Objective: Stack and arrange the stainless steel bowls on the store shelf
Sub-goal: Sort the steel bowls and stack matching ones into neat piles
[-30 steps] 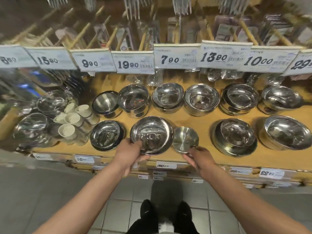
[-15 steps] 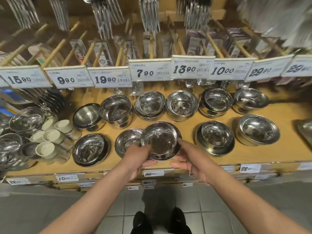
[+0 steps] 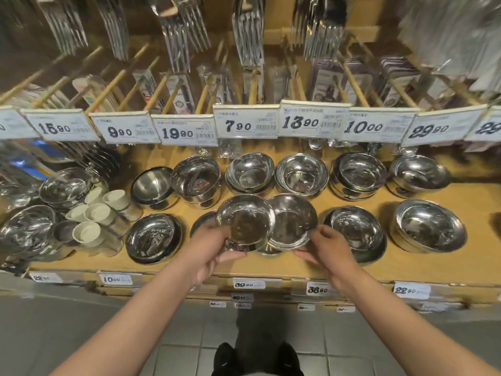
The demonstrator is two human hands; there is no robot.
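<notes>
Two shallow steel bowls are held above the front middle of the wooden shelf (image 3: 271,267). My left hand (image 3: 214,245) grips the left bowl (image 3: 245,219) by its near rim. My right hand (image 3: 328,246) holds the right bowl (image 3: 294,221) at its near right edge. The left bowl overlaps the right one's rim. Under them another steel bowl (image 3: 202,222) rests on the shelf, mostly hidden. Stacks of steel bowls fill the back row (image 3: 302,173) and the front row (image 3: 357,226).
A dark steel dish (image 3: 153,237) lies front left, and white cups (image 3: 95,213) lie on their sides beside it. A big bowl (image 3: 428,225) sits front right. Price tags (image 3: 245,122) hang on a rail above the bowls, with packed cutlery (image 3: 249,36) higher up.
One second ago both hands reached to bowls resting on the shelf. The stack was then lifted, and now the two bowls are pulled apart sideways, one in each hand. The camera tilted upward.
</notes>
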